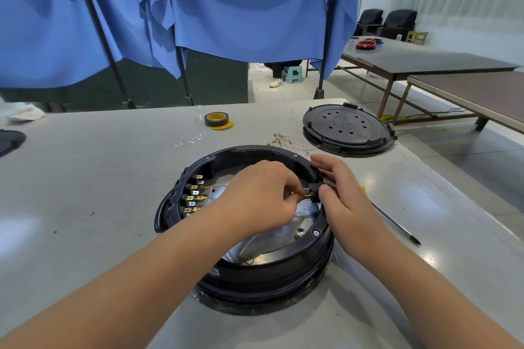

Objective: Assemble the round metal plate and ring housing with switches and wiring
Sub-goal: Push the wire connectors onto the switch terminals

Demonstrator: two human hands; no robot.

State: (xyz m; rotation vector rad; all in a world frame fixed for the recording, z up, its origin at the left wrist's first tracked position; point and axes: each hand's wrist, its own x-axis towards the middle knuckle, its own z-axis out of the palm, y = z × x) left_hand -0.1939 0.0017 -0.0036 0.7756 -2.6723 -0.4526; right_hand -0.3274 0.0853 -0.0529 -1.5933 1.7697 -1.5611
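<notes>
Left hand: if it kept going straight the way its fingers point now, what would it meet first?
The left hand points right, pinching a brass terminal. Straight on, it would first meet the black switch held by the right hand at the ring housing wall; they look nearly touching, though depth is unclear.

You see: black ring housing (255, 269), silver plate (283, 238) inside, gold terminals (195, 198). Grey table (99, 164). Black tape roll (216, 119) with yellow core. Blue cloth (241, 8) behind. Black perforated lid (347, 127).
</notes>
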